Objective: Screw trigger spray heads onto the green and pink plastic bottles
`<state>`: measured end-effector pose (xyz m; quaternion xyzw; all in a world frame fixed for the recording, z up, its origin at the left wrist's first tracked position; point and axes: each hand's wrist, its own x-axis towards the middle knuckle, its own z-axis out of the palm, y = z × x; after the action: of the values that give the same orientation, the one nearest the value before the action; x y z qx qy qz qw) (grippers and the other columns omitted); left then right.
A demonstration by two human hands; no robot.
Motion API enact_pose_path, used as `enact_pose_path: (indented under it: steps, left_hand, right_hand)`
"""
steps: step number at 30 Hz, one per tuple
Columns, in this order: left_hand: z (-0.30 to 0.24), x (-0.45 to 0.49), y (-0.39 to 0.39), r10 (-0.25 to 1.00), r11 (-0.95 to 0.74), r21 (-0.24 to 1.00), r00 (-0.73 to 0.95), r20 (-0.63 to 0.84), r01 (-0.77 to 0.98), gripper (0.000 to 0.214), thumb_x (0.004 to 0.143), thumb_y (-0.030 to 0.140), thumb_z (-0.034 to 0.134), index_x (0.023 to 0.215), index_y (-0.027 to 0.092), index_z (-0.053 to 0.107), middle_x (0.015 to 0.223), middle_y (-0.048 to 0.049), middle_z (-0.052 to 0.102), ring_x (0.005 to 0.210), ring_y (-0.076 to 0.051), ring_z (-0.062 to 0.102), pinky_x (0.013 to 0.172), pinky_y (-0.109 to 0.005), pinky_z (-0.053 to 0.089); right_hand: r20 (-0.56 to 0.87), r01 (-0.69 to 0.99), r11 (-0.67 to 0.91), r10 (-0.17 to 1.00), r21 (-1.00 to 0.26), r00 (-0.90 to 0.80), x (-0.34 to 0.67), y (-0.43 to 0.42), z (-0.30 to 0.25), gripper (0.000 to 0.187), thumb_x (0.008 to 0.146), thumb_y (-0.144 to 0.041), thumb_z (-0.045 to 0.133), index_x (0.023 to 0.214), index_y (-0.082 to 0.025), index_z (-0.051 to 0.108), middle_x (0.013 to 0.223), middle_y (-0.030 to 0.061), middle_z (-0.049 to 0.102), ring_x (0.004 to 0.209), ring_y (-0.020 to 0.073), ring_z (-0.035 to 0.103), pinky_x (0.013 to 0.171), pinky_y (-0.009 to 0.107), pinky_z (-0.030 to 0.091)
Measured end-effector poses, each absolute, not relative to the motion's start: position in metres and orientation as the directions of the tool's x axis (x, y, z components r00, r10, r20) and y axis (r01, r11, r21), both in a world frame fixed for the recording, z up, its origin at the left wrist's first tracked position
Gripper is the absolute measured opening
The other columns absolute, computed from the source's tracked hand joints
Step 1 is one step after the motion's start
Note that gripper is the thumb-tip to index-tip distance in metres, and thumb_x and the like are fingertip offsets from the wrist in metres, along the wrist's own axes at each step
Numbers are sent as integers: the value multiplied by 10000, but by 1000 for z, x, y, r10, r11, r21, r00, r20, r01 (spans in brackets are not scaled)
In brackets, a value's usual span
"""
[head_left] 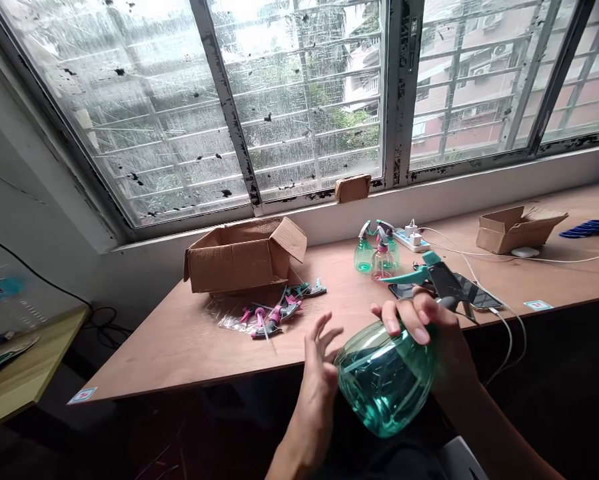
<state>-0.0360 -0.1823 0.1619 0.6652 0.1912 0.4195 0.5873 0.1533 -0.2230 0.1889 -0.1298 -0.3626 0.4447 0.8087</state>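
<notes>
A clear green spray bottle (pixel 386 380) is tilted on its side in front of me, off the table's front edge. My right hand (pixel 424 327) wraps its fingers round the neck end, and the green and black spray head (pixel 436 270) sticks out above them. At the bottle's base end is my left hand (pixel 319 380), its fingers spread and raised. The left thumb is at the bottle's side; whether it touches I cannot tell. Part of the bottle's neck is hidden behind the right fingers.
Loose pink and green spray heads (pixel 274 317) lie by an open cardboard box (pixel 234 263) on the wooden table (pixel 179 347). Several assembled spray bottles (pixel 363 253) stand near a power strip (pixel 412 239). Phones (pixel 479 293) with cables and a smaller box (pixel 514 230) are at right.
</notes>
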Motion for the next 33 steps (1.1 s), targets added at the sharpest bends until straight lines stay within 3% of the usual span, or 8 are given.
enact_pose_path:
  steps: [4, 9, 13, 17, 21, 24, 28, 33]
  left_hand:
    - [179, -38, -181, 479, 210, 955, 874, 86, -210, 964, 887, 883, 533, 1575, 208, 540, 1618, -188, 558, 1547, -455, 447, 1303, -662, 280]
    - [177, -40, -181, 648, -216, 967, 721, 245, -135, 894, 784, 557, 921, 1547, 325, 517, 1583, -112, 592, 1490, -387, 526, 1273, -578, 387]
    - [162, -40, -184, 433, -896, 426, 474, 767, 127, 899, 864, 253, 890, 1610, 325, 393, 1637, -130, 466, 1520, -313, 455, 1271, -503, 405]
    - [156, -41, -187, 89, -993, 28, 549, 831, 118, 783, 941, 73, 721, 1626, 293, 411, 1700, -112, 367, 1589, -301, 332, 1316, -465, 340]
    - [153, -44, -182, 337, -844, 522, 633, 697, -125, 1275, 775, 570, 911, 1725, 344, 89, 1801, -175, 187, 1664, -386, 240, 1333, -571, 309]
    - [152, -38, -179, 572, -249, 925, 727, 380, -288, 1063, 870, 781, 683, 1711, 380, 172, 1817, -157, 189, 1658, -414, 255, 1310, -672, 267]
    - [157, -25, -179, 402, 384, 890, 912, 79, -246, 863, 937, 820, 529, 1551, 213, 543, 1573, -214, 593, 1520, -455, 497, 1262, -698, 321]
    - [154, -27, -178, 593, 86, 935, 772, 229, -343, 750, 822, 572, 876, 1431, 255, 575, 1431, -142, 674, 1374, -376, 625, 1215, -575, 432]
  right_hand:
    - [499, -626, 572, 808, -531, 314, 158, -220, 186, 365, 930, -468, 811, 650, -279, 672, 483, -80, 589, 622, 174, 660, 1001, 401, 590]
    - [408, -465, 609, 786, -643, 464, 156, -216, 186, 379, 837, -534, 887, 669, -260, 686, 675, -38, 690, 874, 200, 722, 1063, 379, 542]
    - [191, -576, 507, 833, -642, 520, 149, -211, 189, 393, 737, -544, 955, 706, -252, 694, 775, -30, 728, 1012, 239, 753, 961, 366, 577]
    - [35, -780, 344, 923, -524, 383, 148, -206, 191, 419, 663, -434, 1017, 664, -233, 649, 678, -69, 653, 859, 189, 742, 1025, 383, 584]
    - [195, -742, 415, 909, -527, 370, 154, -211, 191, 388, 773, -438, 959, 649, -242, 648, 611, -84, 600, 742, 157, 674, 1161, 429, 521]
    - [404, -584, 558, 830, -590, 384, 159, -221, 188, 354, 901, -459, 844, 661, -267, 667, 553, -72, 602, 703, 186, 672, 1151, 460, 502]
    - [650, -367, 645, 749, -670, 130, 166, -233, 185, 387, 957, -500, 746, 647, -278, 675, 491, -42, 649, 642, 261, 705, 1154, 588, 443]
    - [687, -262, 713, 699, -651, 197, 168, -228, 183, 350, 934, -478, 785, 650, -287, 710, 615, -32, 740, 759, 252, 721, 1150, 507, 449]
